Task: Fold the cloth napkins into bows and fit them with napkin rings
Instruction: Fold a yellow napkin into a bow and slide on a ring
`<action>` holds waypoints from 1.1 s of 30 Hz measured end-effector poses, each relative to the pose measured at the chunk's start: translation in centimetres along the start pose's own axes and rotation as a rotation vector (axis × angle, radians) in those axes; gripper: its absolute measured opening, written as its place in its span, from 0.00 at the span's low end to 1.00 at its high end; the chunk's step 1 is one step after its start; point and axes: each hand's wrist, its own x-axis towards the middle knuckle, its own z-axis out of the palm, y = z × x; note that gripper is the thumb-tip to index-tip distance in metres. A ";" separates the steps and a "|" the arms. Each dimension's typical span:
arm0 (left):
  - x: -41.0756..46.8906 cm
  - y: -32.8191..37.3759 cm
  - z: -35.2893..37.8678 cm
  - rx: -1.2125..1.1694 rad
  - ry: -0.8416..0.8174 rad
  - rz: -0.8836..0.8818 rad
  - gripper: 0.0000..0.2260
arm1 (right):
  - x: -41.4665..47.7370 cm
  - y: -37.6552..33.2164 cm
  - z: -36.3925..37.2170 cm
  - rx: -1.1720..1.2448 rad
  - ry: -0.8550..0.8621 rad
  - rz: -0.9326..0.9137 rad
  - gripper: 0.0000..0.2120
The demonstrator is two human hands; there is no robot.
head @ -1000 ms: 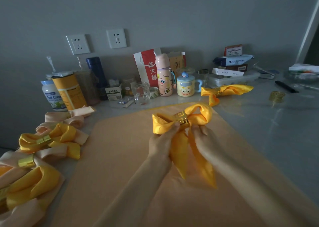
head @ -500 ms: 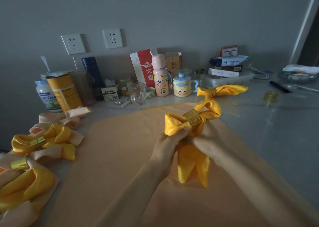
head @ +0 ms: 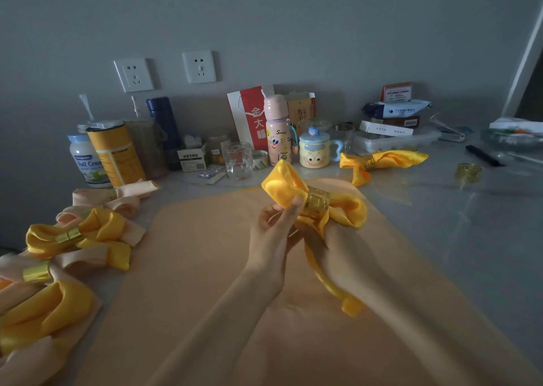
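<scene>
Above a flat peach cloth (head: pixel 205 268) I hold a yellow satin napkin bow (head: pixel 283 183) with a gold napkin ring (head: pixel 316 203) round its middle. My left hand (head: pixel 273 239) pinches the left loop beside the ring. My right hand (head: pixel 343 247) grips the bow from below, under the ring, its fingers mostly hidden by the cloth. The bow's tails (head: pixel 338 286) hang down past my right wrist.
Several finished bows, yellow (head: pixel 73 233) and peach (head: pixel 117 197), lie at the left edge. Another ringed yellow bow (head: pixel 382 162) and a loose gold ring (head: pixel 468 172) lie at the back right. Bottles, a glass (head: pixel 239 161), a mug (head: pixel 314 150) and boxes line the wall.
Both hands lifted the bow and tilted it, so the left loop now points up and the ring faces right. The tails swung under my right wrist.
</scene>
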 end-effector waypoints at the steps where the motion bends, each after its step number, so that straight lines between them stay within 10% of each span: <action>1: 0.1 0.3 0.0 -0.001 -0.019 -0.016 0.23 | 0.0 -0.3 -0.1 0.010 0.016 -0.019 0.16; 11: 0.1 1.4 -0.2 0.084 -0.052 -0.134 0.24 | 0.5 0.8 -1.4 -0.264 -0.078 -0.214 0.14; 23: -0.1 3.8 -1.0 0.161 -0.126 -0.216 0.16 | 1.6 1.2 -3.4 0.929 -0.112 0.171 0.21; 33: -0.3 3.3 -1.2 0.288 -0.199 -0.121 0.19 | 1.9 1.7 -3.3 0.944 -0.084 0.290 0.12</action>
